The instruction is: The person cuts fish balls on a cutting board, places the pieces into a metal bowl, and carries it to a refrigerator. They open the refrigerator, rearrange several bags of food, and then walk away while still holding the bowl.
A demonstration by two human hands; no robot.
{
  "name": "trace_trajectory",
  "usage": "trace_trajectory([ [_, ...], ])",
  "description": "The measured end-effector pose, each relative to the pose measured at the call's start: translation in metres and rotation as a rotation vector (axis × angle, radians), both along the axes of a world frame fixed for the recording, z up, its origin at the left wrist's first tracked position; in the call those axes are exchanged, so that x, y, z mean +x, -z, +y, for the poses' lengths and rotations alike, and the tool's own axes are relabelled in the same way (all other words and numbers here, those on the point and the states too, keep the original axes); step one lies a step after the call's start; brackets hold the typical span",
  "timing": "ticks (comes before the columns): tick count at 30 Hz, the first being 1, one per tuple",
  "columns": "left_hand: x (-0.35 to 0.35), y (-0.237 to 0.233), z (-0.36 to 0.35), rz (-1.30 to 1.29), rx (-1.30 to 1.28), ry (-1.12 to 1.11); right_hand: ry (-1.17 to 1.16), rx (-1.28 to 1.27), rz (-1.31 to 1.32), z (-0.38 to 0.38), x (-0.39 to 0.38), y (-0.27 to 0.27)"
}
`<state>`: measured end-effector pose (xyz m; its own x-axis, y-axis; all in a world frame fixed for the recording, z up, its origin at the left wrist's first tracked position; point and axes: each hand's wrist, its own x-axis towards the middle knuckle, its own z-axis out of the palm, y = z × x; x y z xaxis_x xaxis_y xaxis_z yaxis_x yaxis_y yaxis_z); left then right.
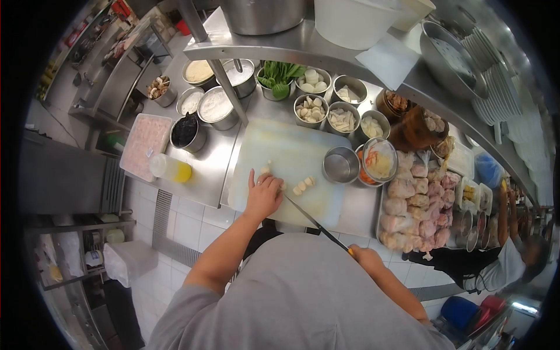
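Note:
On the pale cutting board (262, 140), my left hand (265, 192) presses down with bent fingers, a pale bit of food (284, 186) showing at its fingertips. Thumb and index lie a little apart from the rest. Another small pale chunk (266, 170) sits just beyond the fingers. My right hand (366, 261) is closed round the yellow handle of a long kitchen knife (321, 227). Its blade slants up and left, the tip close to my left fingertips. To the right of the tip lie several cut pale pieces (304, 185) in a short row.
An empty-looking metal pot (341, 165) stands on the board's right side. Behind are metal tubs with greens (279, 76) and white powder (217, 105). Bagged meat (417, 204) fills a tray at right. A squeeze bottle (171, 168) stands left. A steel shelf (326, 49) hangs overhead. Another person (496, 268) works far right.

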<state>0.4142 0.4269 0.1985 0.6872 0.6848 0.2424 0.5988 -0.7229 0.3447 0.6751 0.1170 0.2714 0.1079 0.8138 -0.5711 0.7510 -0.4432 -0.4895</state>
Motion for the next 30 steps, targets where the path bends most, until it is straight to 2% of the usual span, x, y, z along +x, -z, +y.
trace_trajectory([
  [7, 0.012, 0.003, 0.002, -0.066, -0.012, 0.015, 0.069, -0.01, -0.076, -0.01, -0.01, 0.014],
  [14, 0.023, 0.003, -0.008, -0.057, -0.042, -0.086, 0.152, -0.029, -0.136, -0.008, -0.014, -0.009],
  [16, 0.025, 0.007, -0.012, -0.008, -0.044, 0.053, 0.152, 0.003, -0.124, -0.006, -0.011, -0.007],
  [17, 0.026, 0.009, -0.015, -0.007, -0.046, 0.055, 0.15, 0.04, -0.111, -0.005, -0.011, -0.006],
  [19, 0.027, 0.011, -0.023, -0.093, 0.014, 0.241, 0.137, 0.05, -0.11, 0.0, -0.011, -0.005],
  [20, 0.026, 0.008, -0.026, -0.09, 0.013, 0.242, 0.123, 0.059, -0.109, 0.002, -0.012, -0.005],
  [23, 0.023, 0.004, -0.035, -0.152, -0.148, 0.192, 0.122, 0.047, -0.111, 0.006, -0.014, -0.008],
  [25, 0.02, 0.004, -0.039, -0.244, -0.257, 0.064, 0.117, 0.035, -0.121, 0.01, -0.017, -0.016],
  [28, 0.017, 0.015, -0.038, -0.338, -0.258, -0.002, 0.086, 0.032, -0.143, 0.014, -0.018, -0.024],
  [30, 0.019, 0.016, -0.035, -0.321, -0.245, 0.037, 0.065, 0.035, -0.155, 0.015, -0.017, -0.028],
])
